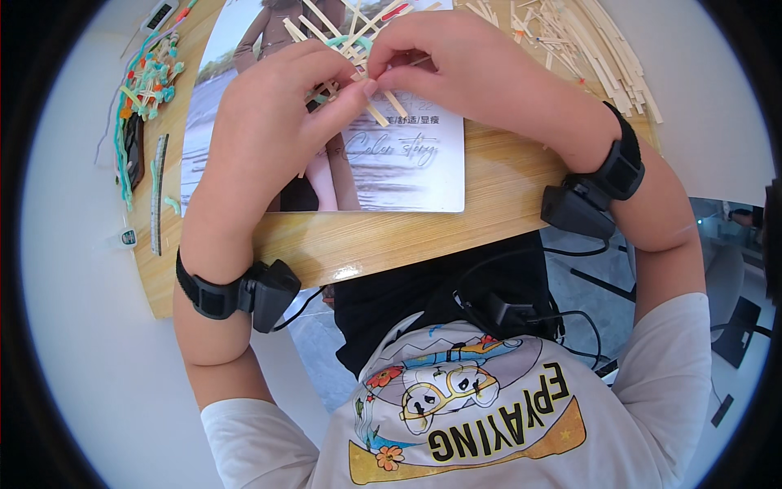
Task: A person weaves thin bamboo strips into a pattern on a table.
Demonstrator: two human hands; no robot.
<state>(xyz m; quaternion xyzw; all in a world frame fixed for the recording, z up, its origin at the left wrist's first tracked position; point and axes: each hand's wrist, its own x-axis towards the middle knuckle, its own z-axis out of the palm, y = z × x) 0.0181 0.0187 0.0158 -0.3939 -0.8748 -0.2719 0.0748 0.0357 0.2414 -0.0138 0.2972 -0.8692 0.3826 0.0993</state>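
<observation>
Pale flat bamboo-like strips (pixel 389 106) cross one another in a loose woven lattice, with a teal strand (pixel 349 40) running through it. Both my hands are over its near side. My left hand (pixel 281 110) pinches a strip between thumb and index finger. Right beside it, my right hand (pixel 448 61) has its thumb and fingertips closed on the strips too. The fingertips of the two hands almost meet, and they cover part of the weave. Beneath lies a glossy printed sheet (pixel 407 187) with a photo of a person on it.
The wooden table (pixel 366 248) holds loose pale strips (pixel 607 53) at the far right. At the left lie a teal and orange knotted piece (pixel 155 73), a teal cord (pixel 122 167), a ruler (pixel 159 196) and a small white device with a display (pixel 160 15).
</observation>
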